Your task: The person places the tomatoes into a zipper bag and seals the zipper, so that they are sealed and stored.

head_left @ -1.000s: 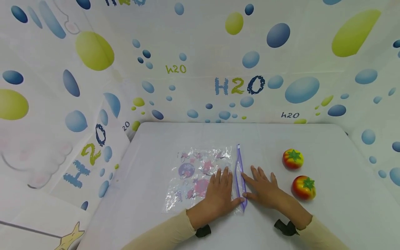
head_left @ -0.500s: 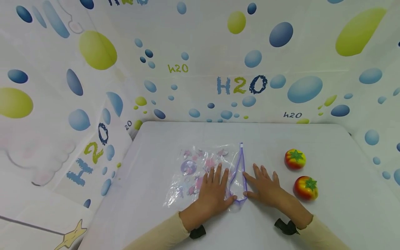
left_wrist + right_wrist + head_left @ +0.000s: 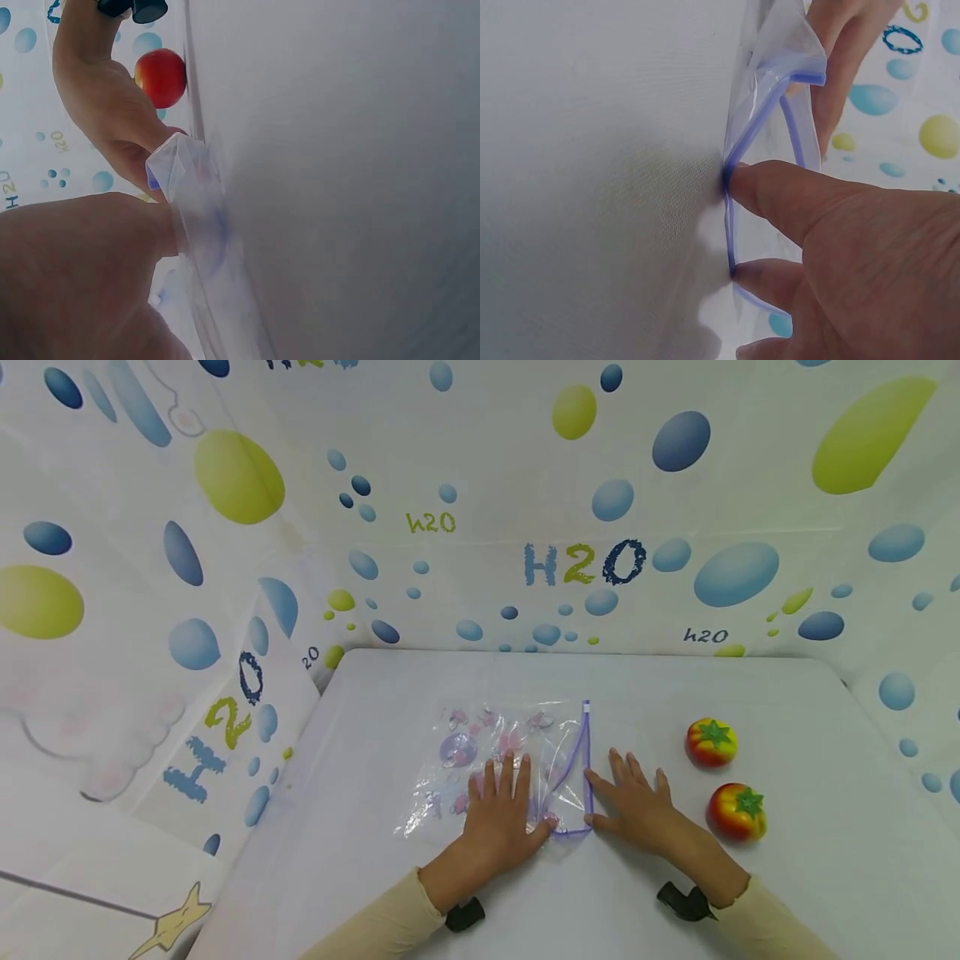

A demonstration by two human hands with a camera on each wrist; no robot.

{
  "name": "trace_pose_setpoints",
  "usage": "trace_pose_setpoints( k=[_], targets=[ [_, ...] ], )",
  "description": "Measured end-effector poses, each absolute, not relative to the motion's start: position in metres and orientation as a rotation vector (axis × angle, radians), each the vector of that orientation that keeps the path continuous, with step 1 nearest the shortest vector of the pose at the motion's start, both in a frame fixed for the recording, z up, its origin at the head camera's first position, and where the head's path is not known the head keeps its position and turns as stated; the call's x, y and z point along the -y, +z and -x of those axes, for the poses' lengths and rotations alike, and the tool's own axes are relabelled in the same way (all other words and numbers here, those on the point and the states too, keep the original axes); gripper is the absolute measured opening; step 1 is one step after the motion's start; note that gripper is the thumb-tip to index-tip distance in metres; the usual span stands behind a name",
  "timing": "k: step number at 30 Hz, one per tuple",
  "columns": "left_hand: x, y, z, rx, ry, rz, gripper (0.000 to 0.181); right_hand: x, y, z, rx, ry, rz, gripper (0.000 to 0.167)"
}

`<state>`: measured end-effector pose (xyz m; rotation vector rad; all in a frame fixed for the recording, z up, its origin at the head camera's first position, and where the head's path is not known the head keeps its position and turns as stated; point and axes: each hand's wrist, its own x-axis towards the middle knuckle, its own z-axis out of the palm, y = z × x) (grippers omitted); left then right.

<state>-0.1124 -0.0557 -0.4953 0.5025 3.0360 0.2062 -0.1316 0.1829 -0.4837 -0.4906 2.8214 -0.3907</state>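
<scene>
A clear zip bag with pink and purple prints lies flat on the white table, its purple-edged mouth parted on the right side. My left hand rests flat on the bag with fingers spread, the thumb at the lower corner of the mouth. With thumb and fingertips, my right hand presses the right purple edge against the table, as the right wrist view shows at the purple strip. Right of that hand sit two red-yellow toy tomatoes with green tops, a rear tomato and a front tomato.
The white table ends at a back wall sheet printed with blue and green spots. Another printed sheet stands along the left. A black wrist device sits below the right wrist.
My left hand has slid left, drawing the upper purple edge with it, so the bag's mouth has widened. The right hand stays at the other edge. The view has shifted slightly.
</scene>
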Motion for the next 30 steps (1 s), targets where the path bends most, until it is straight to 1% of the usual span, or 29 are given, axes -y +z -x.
trace_pose_setpoints(
  k=[7, 17, 30],
  targets=[
    [0.0565, -0.4962, 0.1135, -3.028, 0.241, -0.509, 0.09, -0.1804, -0.4828, 0.1342, -2.808, -0.413, 0.49, 0.077],
    [0.0542, -0.4938, 0.1203, -3.038, 0.253, -0.454, 0.093, -0.1782, -0.4807, 0.1411, -2.769, -0.412, 0.469, 0.08],
    [0.0621, -0.492, 0.1188, -3.05, 0.31, -0.45, 0.089, -0.1797, -0.4779, 0.1413, -2.763, -0.429, 0.459, 0.081]
  ],
)
